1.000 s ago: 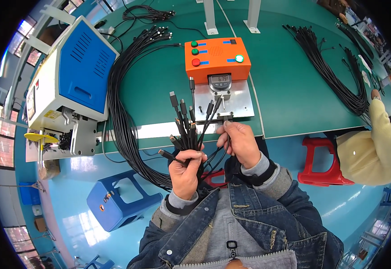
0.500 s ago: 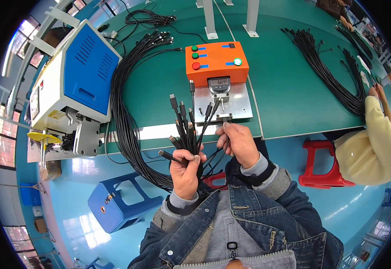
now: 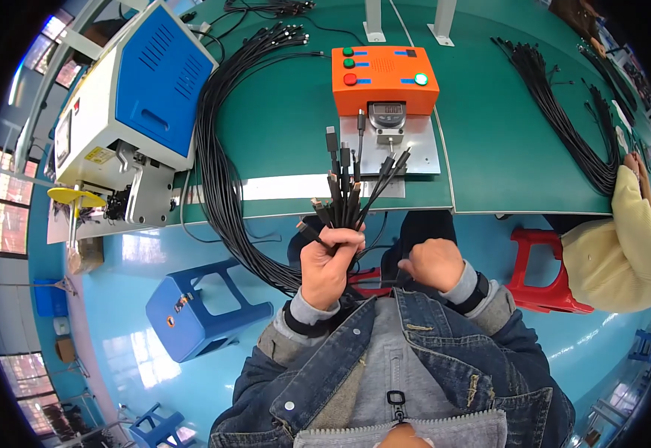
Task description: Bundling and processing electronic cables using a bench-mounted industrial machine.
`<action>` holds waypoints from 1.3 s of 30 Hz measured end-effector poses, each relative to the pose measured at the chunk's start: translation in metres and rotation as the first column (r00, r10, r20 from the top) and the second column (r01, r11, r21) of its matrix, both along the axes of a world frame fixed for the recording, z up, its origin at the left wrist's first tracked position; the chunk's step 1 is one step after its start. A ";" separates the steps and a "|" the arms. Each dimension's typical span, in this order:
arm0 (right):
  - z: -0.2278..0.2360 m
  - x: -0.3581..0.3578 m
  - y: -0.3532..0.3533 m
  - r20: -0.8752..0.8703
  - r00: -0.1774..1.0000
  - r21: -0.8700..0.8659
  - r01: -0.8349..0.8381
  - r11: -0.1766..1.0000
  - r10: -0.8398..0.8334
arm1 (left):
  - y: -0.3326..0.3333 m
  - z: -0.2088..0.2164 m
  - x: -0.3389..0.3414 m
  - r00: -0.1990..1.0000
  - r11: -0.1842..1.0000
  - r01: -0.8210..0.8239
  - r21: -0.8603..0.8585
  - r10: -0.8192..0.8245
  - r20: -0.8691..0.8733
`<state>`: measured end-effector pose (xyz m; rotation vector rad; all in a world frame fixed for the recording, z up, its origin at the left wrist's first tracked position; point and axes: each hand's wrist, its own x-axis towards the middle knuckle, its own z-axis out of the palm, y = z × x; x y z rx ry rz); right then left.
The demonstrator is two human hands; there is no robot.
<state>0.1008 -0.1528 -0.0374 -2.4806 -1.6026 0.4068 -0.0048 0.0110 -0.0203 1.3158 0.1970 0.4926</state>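
My left hand (image 3: pixel 324 269) is closed around a bunch of black cables (image 3: pixel 346 213), whose plug ends fan upward above my fist. Below the table edge, to its right, my right hand (image 3: pixel 436 265) has curled fingers with the thumb pointing left. Whatever it may hold is hidden. Beyond my hands on the table stands an orange box (image 3: pixel 385 78) with coloured buttons and one lit green. A small digital gauge (image 3: pixel 387 114) is mounted in front of it on a metal plate (image 3: pixel 424 153). Neither hand touches this fixture.
A long bundle of black cables (image 3: pixel 213 149) hangs over the table edge on the left, beside a blue-and-white machine (image 3: pixel 146 97). Another cable bundle (image 3: pixel 564 123) lies at right, near a person in a yellow sleeve (image 3: pixel 627 209). Blue (image 3: pixel 198 321) and red (image 3: pixel 523 272) stools stand below.
My right hand has come away from the metal plate, back toward my body. The plug it held at the gauge is gone from there. The gauge display has changed, and the whole view has shifted.
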 end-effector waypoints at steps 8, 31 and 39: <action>0.035 0.009 0.048 -0.773 0.635 0.516 0.628 0.583 0.000 | 0.000 -0.006 -0.004 0.997 0.997 0.055 -0.060 -0.058 -0.056; 0.017 0.015 0.049 -0.982 -0.055 0.045 0.861 0.506 0.180 | 0.010 0.020 0.002 0.975 0.979 -0.158 -0.131 0.176 0.136; 0.015 0.021 0.053 -0.998 0.049 0.060 0.816 0.574 0.035 | 0.006 0.012 0.003 0.982 0.984 -0.122 -0.131 0.139 0.129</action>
